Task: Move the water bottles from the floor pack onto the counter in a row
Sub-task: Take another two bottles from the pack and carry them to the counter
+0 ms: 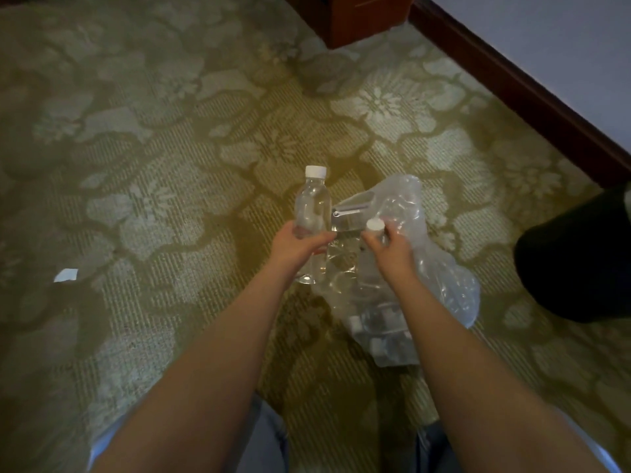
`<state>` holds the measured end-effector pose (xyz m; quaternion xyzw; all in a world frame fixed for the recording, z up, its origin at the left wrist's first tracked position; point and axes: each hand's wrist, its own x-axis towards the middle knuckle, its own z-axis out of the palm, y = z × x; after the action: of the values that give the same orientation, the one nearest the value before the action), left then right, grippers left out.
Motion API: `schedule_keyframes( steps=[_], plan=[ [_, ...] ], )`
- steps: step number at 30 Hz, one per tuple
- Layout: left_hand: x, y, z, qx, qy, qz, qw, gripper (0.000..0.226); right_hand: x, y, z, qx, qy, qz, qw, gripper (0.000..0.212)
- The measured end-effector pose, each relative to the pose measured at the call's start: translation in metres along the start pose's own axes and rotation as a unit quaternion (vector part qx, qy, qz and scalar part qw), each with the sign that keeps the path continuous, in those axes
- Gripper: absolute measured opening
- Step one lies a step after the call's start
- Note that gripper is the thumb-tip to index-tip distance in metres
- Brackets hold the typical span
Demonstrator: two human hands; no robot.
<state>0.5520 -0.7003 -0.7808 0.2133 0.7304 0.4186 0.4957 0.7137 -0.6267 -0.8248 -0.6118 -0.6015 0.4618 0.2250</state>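
Note:
A clear water bottle (313, 206) with a white cap is upright, above the carpet, gripped around its middle by my left hand (297, 249). My right hand (389, 249) is closed around the neck of a second bottle (375, 226), whose white cap shows above my fingers; its body is still inside the torn clear plastic pack (440, 285). The pack lies crumpled on the floor, with several more white-capped bottles (375, 336) lying inside it near its lower end. The counter is out of view.
Patterned green carpet (153, 165) covers the floor. A dark wooden cabinet base (355, 18) stands at the top, a dark baseboard (512, 87) runs along the right wall. A black object (580, 261) sits at the right edge. A small white scrap (66, 275) lies at left.

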Motion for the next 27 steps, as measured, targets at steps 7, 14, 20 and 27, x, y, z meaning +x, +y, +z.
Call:
schedule_keyframes(
  steps=[7,14,20,27],
  plan=[
    [-0.001,0.002,0.001,-0.011,0.004,0.001,1.0,0.061,-0.025,-0.012,0.001,-0.009,-0.081,-0.075,0.994,0.042],
    [-0.032,0.015,-0.006,-0.012,0.035,-0.019,0.999,0.062,-0.053,-0.056,-0.038,0.097,-0.006,-0.084,0.992,0.023],
    [-0.088,0.042,-0.01,0.001,0.043,-0.038,0.998,0.065,-0.087,-0.109,-0.086,0.148,0.028,-0.06,0.987,0.019],
    [-0.181,0.134,-0.031,0.015,0.045,-0.028,0.999,0.054,-0.147,-0.205,-0.138,0.138,0.037,-0.032,0.989,0.019]
  ],
)
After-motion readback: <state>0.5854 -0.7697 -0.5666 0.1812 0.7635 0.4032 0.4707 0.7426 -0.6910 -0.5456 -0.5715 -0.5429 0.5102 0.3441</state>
